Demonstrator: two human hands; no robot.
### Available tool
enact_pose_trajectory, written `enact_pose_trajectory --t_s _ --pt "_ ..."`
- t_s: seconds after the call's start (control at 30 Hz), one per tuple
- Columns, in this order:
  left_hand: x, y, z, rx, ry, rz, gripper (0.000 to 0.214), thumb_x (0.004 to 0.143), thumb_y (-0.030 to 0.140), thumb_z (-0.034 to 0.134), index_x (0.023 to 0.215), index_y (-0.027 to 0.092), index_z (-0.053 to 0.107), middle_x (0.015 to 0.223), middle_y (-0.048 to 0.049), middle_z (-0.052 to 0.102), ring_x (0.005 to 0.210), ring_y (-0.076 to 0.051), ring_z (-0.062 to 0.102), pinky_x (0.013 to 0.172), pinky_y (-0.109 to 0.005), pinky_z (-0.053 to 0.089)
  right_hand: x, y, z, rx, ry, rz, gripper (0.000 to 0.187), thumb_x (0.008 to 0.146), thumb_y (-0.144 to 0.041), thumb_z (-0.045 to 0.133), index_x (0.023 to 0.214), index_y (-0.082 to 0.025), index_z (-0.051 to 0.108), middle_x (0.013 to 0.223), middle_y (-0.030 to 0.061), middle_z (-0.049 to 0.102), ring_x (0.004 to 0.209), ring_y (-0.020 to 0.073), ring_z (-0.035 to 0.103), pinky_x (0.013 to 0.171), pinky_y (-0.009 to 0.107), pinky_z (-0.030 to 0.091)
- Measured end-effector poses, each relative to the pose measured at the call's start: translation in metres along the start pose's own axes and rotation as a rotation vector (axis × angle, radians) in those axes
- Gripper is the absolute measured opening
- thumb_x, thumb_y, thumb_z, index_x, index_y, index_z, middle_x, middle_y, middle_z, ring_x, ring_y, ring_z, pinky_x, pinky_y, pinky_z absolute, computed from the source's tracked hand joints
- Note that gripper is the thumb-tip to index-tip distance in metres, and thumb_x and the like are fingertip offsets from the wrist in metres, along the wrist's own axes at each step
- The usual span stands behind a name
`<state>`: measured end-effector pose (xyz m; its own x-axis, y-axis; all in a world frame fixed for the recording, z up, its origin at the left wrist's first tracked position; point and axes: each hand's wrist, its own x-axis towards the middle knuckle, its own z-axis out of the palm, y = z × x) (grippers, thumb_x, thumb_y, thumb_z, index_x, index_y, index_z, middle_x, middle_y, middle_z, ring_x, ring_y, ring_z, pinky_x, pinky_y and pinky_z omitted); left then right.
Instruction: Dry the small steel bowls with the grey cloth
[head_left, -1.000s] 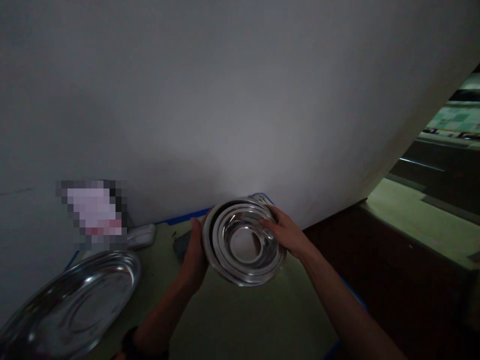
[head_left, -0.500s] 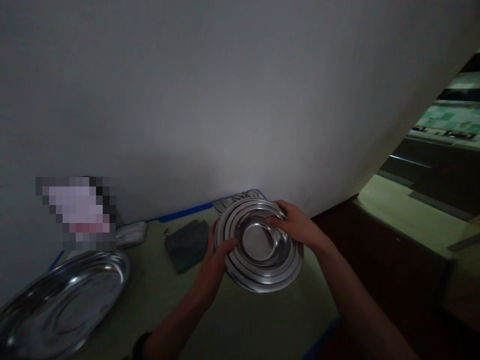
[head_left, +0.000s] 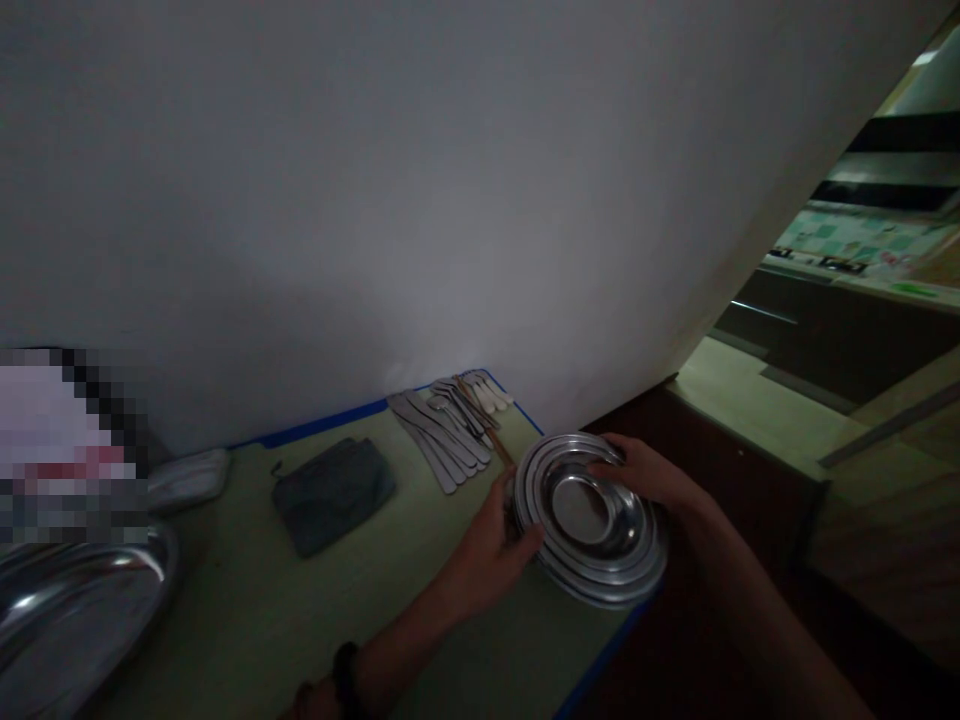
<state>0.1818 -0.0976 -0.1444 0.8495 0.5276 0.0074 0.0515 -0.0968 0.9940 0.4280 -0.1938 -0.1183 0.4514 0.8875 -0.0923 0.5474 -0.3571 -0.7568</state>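
Note:
Between my two hands is a nested stack of round stainless steel plates [head_left: 592,590] with a small metal bowl [head_left: 581,508] at its centre. My left hand [head_left: 499,550] grips the left rim, thumb on top and fingers beneath. On the far right side, my right hand [head_left: 645,468] clasps the rim, its thumb reaching inward to the bowl. The stack is near the table's right edge; whether it touches the tabletop I cannot tell. Just beyond it lies cutlery: several flat knives [head_left: 439,445], spoons [head_left: 444,404] and light-coloured pieces [head_left: 489,390].
A dark grey cloth pouch [head_left: 334,495] lies on the green table [head_left: 360,600], which has blue edging. At the left are a large shiny metal basin [head_left: 90,620], a folded pale cloth [head_left: 189,480] and a blurred-out object [head_left: 60,430]. A wall [head_left: 420,200] rises behind.
My hands have carried the stack of plates to the right, toward the table's right edge. The view has shifted, and the cutlery formerly behind the stack now shows.

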Motion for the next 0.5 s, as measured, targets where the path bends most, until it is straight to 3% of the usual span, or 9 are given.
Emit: enact_pose_trajectory --t_s 0.13,0.27,0.37,0.5 --pt "-0.001 -0.002 -0.003 0.057 -0.005 -0.008 0.073 0.089 0.039 0.053 0.148 0.014 0.018 0.129 -0.0185 0.056 0.115 -0.025 0.058 0.101 -0.045 0.044 0.009 0.006 0.012 -0.085 0.071 -0.004 0.032 0.076 -0.033 0.064 0.101 -0.014 0.065 0.097 0.0103 0.074 0.087 0.0241 0.07 0.08 0.035 0.054" --pt "-0.008 0.003 -0.016 0.27 0.092 -0.002 0.066 0.092 0.044 0.047 0.148 0.017 0.024 0.134 -0.0186 0.054 0.115 -0.027 0.058 0.104 -0.048 0.04 0.016 -0.007 0.023 -0.172 0.187 -0.027 0.045 0.076 -0.031 0.064 0.116 -0.011 0.06 0.115 0.0176 0.068 0.105 0.0292 0.064 0.096 0.043 0.046" --pt "-0.021 0.012 -0.032 0.477 0.118 0.037 0.059 0.092 0.044 0.046 0.144 0.019 0.036 0.137 -0.0179 0.052 0.104 -0.027 0.062 0.099 -0.048 0.045 0.011 -0.036 0.039 -0.251 0.262 -0.118 0.045 0.079 -0.034 0.061 0.119 -0.012 0.059 0.123 0.0197 0.062 0.117 0.0337 0.056 0.105 0.049 0.037" --pt "-0.047 0.036 -0.074 0.758 0.162 0.084 0.045 0.091 0.037 0.046 0.131 0.018 0.052 0.13 -0.0151 0.055 0.111 -0.028 0.059 0.097 -0.044 0.046 -0.004 -0.1 0.086 -0.304 0.232 -0.399 0.036 0.086 -0.033 0.053 0.118 -0.018 0.06 0.119 0.0143 0.065 0.115 0.0316 0.057 0.102 0.047 0.041"
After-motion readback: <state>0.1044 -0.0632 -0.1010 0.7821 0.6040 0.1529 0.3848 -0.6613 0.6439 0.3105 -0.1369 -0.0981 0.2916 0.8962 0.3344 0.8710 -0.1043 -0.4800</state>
